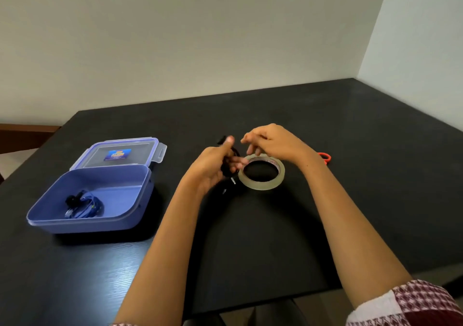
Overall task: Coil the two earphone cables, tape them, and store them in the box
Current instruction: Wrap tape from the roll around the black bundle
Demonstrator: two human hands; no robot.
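Left hand (213, 167) grips the coiled black earphone cable (228, 172); right hand (273, 142) is poised over the tape roll (261, 184).
I judge the grip keeps the loops from springing apart for taping. The right hand is loosely curled; whether it pinches tape, I cannot tell. The blue cable (84, 206) lies in the box (82, 225), well left of my left hand.

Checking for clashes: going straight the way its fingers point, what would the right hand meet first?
Probably the thumb of the left hand, beside the black earphone cable it grips; the tape roll seems to lie below that line, though depth is unclear.
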